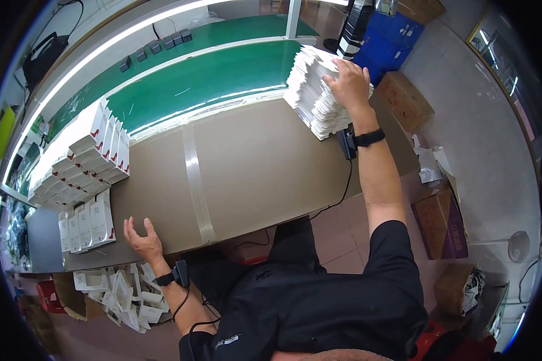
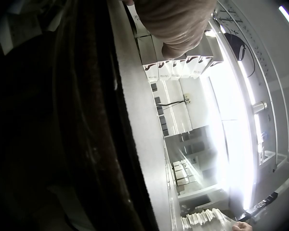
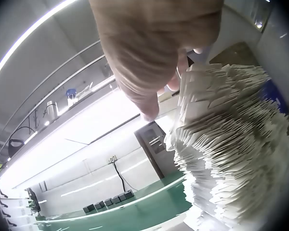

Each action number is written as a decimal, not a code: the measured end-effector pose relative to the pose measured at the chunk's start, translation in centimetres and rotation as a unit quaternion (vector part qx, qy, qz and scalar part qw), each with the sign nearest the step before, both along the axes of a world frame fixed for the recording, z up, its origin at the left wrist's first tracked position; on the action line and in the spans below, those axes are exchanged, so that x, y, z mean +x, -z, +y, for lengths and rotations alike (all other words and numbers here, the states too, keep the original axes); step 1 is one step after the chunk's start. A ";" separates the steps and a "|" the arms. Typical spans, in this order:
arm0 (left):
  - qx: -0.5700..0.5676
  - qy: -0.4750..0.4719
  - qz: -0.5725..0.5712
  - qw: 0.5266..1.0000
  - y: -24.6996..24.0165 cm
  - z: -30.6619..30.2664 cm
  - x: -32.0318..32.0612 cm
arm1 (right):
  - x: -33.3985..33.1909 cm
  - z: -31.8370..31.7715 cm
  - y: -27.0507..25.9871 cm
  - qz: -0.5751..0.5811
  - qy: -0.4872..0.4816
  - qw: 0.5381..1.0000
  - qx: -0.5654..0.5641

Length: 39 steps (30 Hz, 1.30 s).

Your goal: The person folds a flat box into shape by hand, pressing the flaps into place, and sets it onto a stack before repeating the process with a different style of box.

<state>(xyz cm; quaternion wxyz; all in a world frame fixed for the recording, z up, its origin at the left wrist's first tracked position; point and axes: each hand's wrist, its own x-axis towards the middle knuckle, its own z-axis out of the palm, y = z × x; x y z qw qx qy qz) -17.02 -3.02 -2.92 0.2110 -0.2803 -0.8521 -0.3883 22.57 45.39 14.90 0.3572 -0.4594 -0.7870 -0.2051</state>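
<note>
The room around me had a pale wall [image 1: 488,162], a pink tiled floor [image 1: 343,256], and a lit tube running over the far side of my work area. Across it stretched the long table [image 1: 259,156], its top brown and crossed by a strip of clear tape [image 1: 194,174], with a green surface [image 1: 223,75] beyond. Blue crates [image 1: 388,39] and cardboard cartons [image 1: 403,99] stood past the table's right end, and a heap of white pieces [image 1: 126,301] lay below its left end. On the table, the tall stack of thin white pieces [image 1: 319,99] stood at the right, its edges uneven, and white boxes [image 1: 93,138] were piled at the left. My right hand [image 1: 349,87] was open at the top of the stack, fingers bent and thumb apart; I could not tell whether it gripped any piece. My left hand [image 1: 144,242] was open, fingers loosely curved, holding nothing, near the front edge beside the boxes. Small dark blocks [image 1: 155,46] sat on a green strip behind. The head view alone showed the cartons on the floor, whereas both wrist views caught a wall socket [image 3: 113,159] with a dark cord, and the right one also a silvery cylinder [image 3: 52,109] up high.
</note>
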 end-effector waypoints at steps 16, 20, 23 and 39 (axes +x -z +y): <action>0.069 0.038 -0.001 0.997 -2.0 0.3 1.3 | 0.7 -5.0 -3.7 0.082 -0.117 0.969 0.201; 0.131 0.106 -0.059 0.984 -3.1 1.7 3.0 | 0.4 -9.9 -3.6 0.180 -0.204 0.953 0.132; 0.199 0.183 -0.156 0.950 -3.4 3.1 4.3 | 0.2 -13.4 -2.8 0.203 -0.273 0.937 0.084; 0.226 0.473 -0.628 0.576 -4.3 6.6 9.5 | -5.4 -22.2 5.1 0.291 -0.607 0.647 -0.358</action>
